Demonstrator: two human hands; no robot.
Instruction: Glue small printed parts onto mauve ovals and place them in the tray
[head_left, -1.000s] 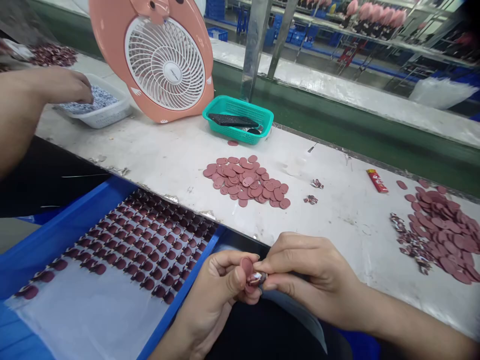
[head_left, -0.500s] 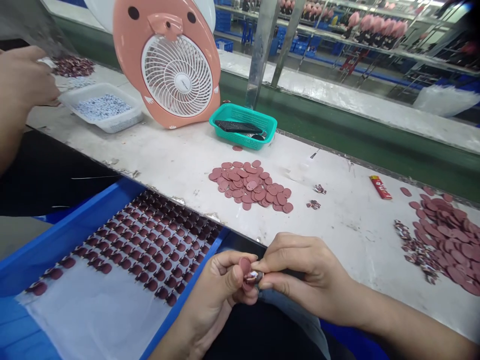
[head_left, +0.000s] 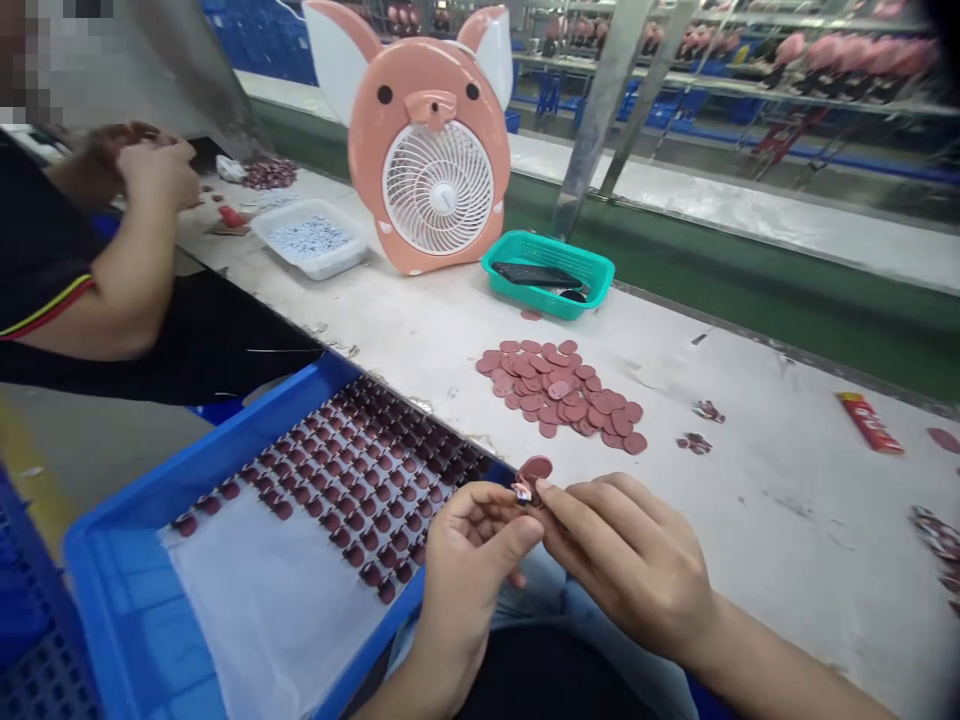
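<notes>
Above my lap, at the table's front edge, both hands meet on a small reddish-brown oval piece (head_left: pixel 535 467) with a shiny, light-and-dark bit (head_left: pixel 523 491) at its lower side. My right hand (head_left: pixel 637 565) is closed, its thumb and fingertips gripping the piece from the right. My left hand (head_left: pixel 480 560) has curled fingers against the shiny bit, thumb close below. Fingers hide part of the piece. Just beyond lies a heap of flat reddish-brown ovals (head_left: pixel 562 390). To the left, a blue tray (head_left: pixel 120 560) holds rows of similar pieces (head_left: pixel 352 460) on a white sheet (head_left: pixel 262 600).
A pig-shaped fan (head_left: pixel 442 190) stands at the back beside a green basket (head_left: pixel 540 305) with a dark flat object. Left of it is a white tub (head_left: pixel 315 265) of small bits. A red packet (head_left: pixel 870 422) lies right. Another person's hands (head_left: pixel 154 170) work at far left.
The view has swung left, bringing the other person's arm into sight. Between my hands, the piece has turned so its oval sticks up, and my right fingers have shifted onto it.
</notes>
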